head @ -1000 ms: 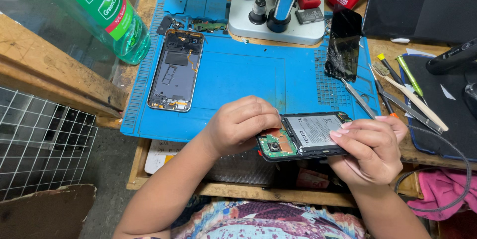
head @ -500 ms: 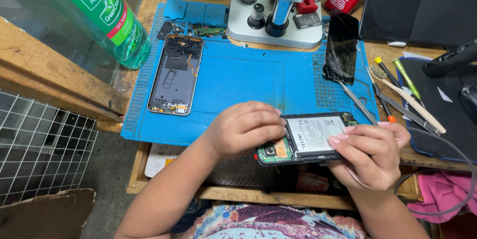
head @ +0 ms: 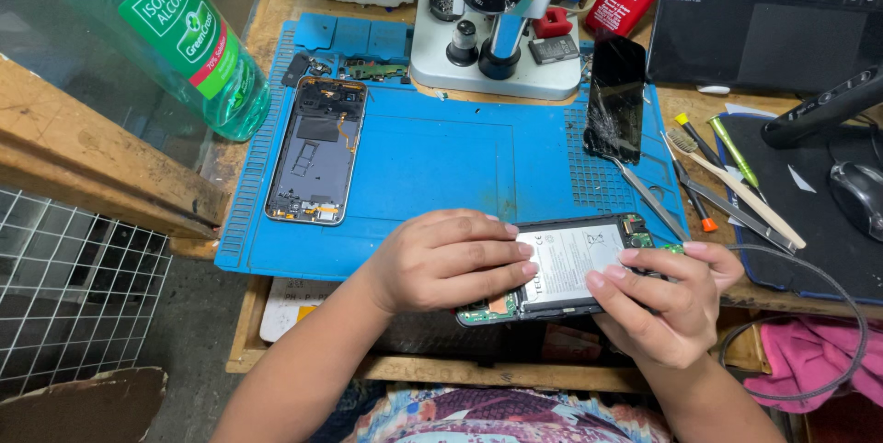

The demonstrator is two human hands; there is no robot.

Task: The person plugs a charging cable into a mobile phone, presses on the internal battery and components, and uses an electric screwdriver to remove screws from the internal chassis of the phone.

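White battery cell and green circuit board are laid bare in the opened phone, which is held at the near edge of the blue work mat, just above the bench lip. It is gripped from both ends so that its open back faces upward and stays steady. The left hand is curled over the phone's left end, fingers pressed down on the battery's edge. The right hand cradles the right end from below, thumb and fingertips clamped on the frame; whether a small tool is pinched there cannot be told from this view.

Farther away on the left of the mat, a second phone frame lies face down with its innards exposed, kept flat where loose parts would not roll. A cracked black screen panel is laid on the mat's right side. Small compartments moulded into the mat's far edge hold a few dark fragments and a strip of board. A microscope base stands at the far middle. A green plastic bottle, partly filled with clear liquid, is propped at the far left. Tweezers and brushes are set to the right, within reach, beside a black laptop.
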